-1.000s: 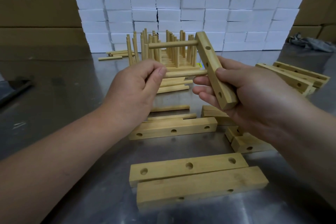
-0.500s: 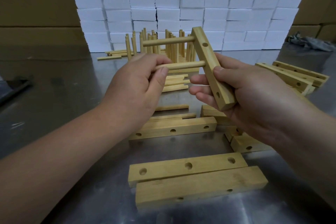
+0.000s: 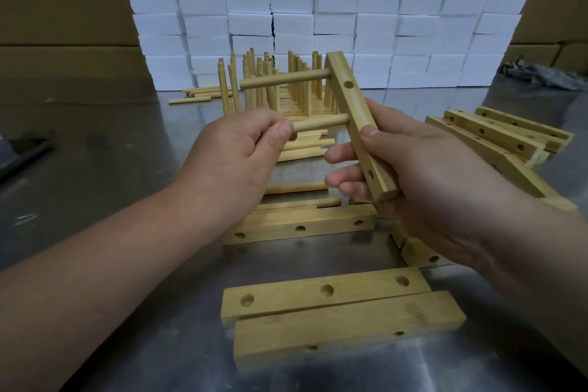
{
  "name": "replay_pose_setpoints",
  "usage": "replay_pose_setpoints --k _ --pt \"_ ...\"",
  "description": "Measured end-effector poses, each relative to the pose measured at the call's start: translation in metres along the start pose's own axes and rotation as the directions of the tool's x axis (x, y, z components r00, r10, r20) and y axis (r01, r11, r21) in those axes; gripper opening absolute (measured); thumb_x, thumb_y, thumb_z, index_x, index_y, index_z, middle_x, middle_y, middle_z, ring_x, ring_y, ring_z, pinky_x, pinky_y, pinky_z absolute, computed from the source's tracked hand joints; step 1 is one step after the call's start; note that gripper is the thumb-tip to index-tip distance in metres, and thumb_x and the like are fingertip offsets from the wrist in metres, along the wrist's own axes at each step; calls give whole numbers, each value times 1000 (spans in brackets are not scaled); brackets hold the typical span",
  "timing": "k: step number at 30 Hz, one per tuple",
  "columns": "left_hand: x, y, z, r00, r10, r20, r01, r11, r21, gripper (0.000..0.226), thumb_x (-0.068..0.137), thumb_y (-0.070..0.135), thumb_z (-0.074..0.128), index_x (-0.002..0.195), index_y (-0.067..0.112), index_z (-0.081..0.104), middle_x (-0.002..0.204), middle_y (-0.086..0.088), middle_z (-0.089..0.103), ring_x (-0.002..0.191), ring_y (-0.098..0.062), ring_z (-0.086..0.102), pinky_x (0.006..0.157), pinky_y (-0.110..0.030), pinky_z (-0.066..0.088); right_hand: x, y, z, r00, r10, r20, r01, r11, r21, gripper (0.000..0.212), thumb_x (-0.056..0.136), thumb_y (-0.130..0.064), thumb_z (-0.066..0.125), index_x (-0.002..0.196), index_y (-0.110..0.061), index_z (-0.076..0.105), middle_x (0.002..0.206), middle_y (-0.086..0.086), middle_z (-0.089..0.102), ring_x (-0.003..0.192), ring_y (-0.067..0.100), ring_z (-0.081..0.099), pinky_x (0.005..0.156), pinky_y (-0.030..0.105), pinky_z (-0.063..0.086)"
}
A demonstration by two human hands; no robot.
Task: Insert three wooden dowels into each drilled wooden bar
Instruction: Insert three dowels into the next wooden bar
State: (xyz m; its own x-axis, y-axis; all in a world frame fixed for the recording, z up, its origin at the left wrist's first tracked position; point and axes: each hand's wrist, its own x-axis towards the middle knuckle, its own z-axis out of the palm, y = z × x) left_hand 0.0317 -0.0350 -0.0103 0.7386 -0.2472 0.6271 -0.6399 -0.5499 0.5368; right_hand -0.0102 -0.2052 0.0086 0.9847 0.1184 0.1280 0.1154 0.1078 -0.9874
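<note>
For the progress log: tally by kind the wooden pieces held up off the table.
bar: 1
dowels: 2, the upper dowel and the lower dowel
total: 3

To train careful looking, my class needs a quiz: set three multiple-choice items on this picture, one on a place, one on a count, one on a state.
1. Where do the finished bars with upright dowels stand? A) beyond the hands, before the white blocks B) nearest the camera C) far left
2. How many dowels sit in the held bar? A) none B) three C) two
3. What is the left hand doing? A) lying flat B) pinching the lower dowel C) hanging open

1 A: they rise behind both hands.
2 C: the upper dowel and the lower one jut from it.
3 B: thumb and fingers close on its end, while the right hand grips the bar.
</note>
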Motion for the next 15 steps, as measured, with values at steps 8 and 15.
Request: replay_pose_setpoints --k 8,15 --pt "4 -3 -1 999 -47 16 47 998 -46 27 94 30 41 72 32 57 49 23 50 46 5 46 41 -7 31 0 -2 -6 1000 -17 -22 13 988 -155 38 98 -18 42 132 -33 49 89 1 73 66 14 68 52 24 54" --pt "10 -25 -6 935 -308 173 333 933 -136 34 93 52 30 89 39 61 82 9 59 70 -7 52 71 -28 42 7 -9 -13 964 4 -265 15 998 67 20 98 -16 40 113 -9 52 82 6 72 49 10 62 42 16 45"
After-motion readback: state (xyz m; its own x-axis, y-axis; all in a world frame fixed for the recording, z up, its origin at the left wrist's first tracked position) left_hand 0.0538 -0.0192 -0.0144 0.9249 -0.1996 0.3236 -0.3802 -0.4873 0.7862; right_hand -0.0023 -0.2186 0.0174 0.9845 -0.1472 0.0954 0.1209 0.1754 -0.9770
